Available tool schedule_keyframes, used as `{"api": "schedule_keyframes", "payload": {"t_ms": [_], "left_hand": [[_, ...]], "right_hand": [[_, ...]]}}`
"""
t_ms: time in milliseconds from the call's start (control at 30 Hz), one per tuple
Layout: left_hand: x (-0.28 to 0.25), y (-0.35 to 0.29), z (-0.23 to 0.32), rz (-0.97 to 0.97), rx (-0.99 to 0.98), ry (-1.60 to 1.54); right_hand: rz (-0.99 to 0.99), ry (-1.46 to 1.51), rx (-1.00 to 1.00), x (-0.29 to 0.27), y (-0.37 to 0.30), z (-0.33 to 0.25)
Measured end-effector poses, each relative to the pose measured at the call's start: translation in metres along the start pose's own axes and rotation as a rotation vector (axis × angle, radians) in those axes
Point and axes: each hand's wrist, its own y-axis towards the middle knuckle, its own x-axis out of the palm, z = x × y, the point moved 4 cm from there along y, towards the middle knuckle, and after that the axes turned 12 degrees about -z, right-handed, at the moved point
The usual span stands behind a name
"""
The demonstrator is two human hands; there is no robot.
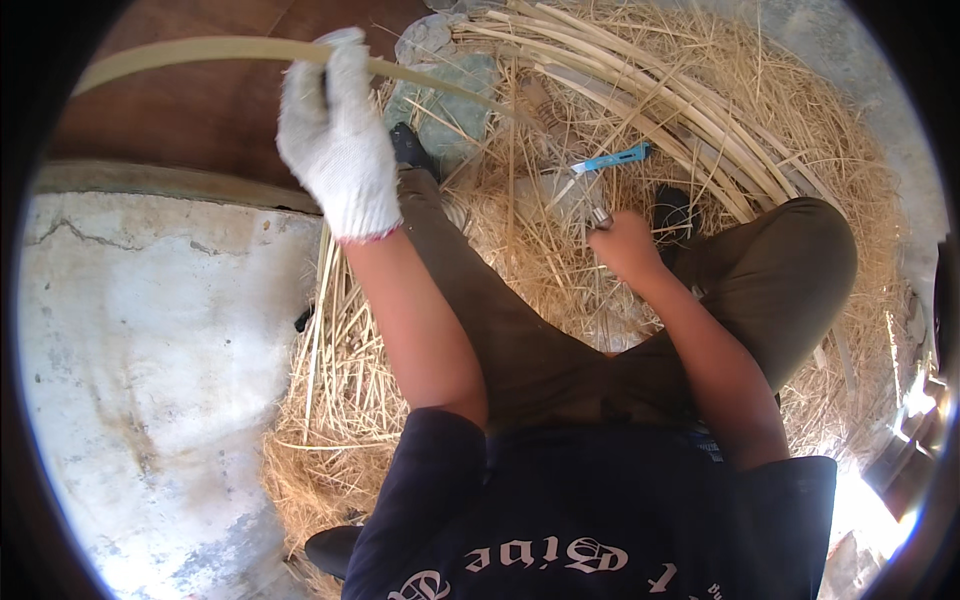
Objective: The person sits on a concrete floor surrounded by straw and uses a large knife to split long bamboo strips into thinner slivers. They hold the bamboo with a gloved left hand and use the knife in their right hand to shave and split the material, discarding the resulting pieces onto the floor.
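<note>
My left hand (345, 150), in a white knitted glove, is raised at the upper left with its fingers closed on a long, pale bamboo strip (200, 50). The strip arcs from the left rim past the glove and slopes down toward the shavings. My bare right hand (630, 250) is closed low between my legs. From its fist sticks the metal collar of a knife (601, 217); the blade, thin and blurred, is hard to make out. Just beyond that fist, a blue box cutter (612, 158) rests on the shavings.
A bundle of split bamboo strips (680, 90) curves across the upper right. Fine shavings (840, 160) cover the floor around my legs. A greenish stone slab (440, 105) lies beyond my left foot. A cracked pale wall (160, 330) and a brown panel (180, 110) stand at left.
</note>
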Motion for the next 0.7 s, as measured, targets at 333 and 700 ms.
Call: {"api": "schedule_keyframes", "payload": {"t_ms": [333,700], "left_hand": [[-0.014,0.001,-0.009,-0.032,-0.024,-0.098],[-0.022,-0.007,0.037,0.086,0.041,-0.09]], "right_hand": [[-0.072,0.508,0.123,0.006,-0.01,-0.01],[-0.191,0.472,0.07,0.014,-0.043,-0.032]]}}
